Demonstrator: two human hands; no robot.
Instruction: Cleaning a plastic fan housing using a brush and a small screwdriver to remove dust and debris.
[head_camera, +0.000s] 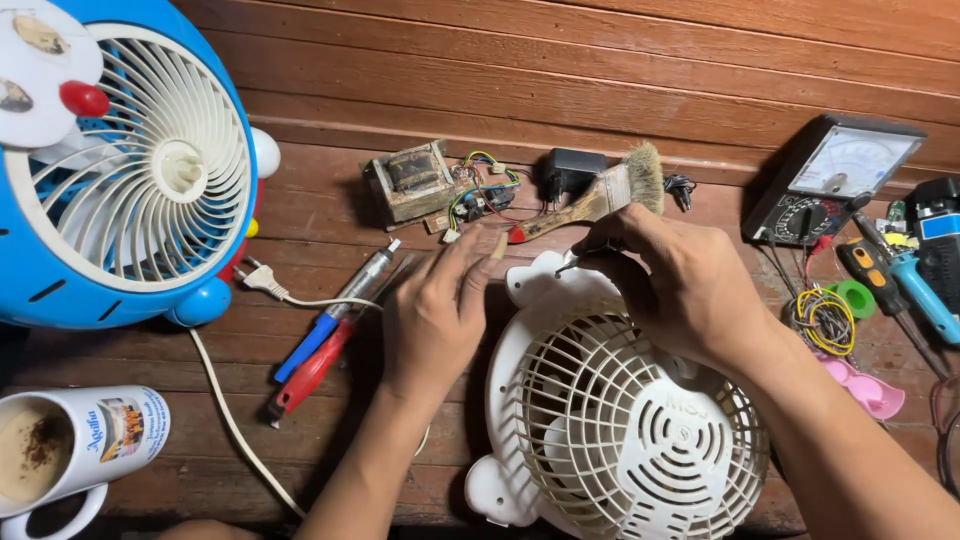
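Note:
A white plastic fan grille cover (610, 420) lies on the wooden floor in front of me. My left hand (437, 315) rests at its upper left edge, fingers stretched toward the top tab of the cover. My right hand (675, 280) sits over the cover's top and pinches a small thin metal piece (572, 262), which touches the tab. A wooden-handled paintbrush (600, 195) lies just beyond my right hand.
A blue and white fan body (130, 180) stands at left with its white cord (235, 420). Blue and red tools (320, 350), a transformer with wired circuit board (420, 185), a black adapter (568, 170), an analogue multimeter (835, 180), screwdrivers (890, 280) and a mug (70, 450) lie around.

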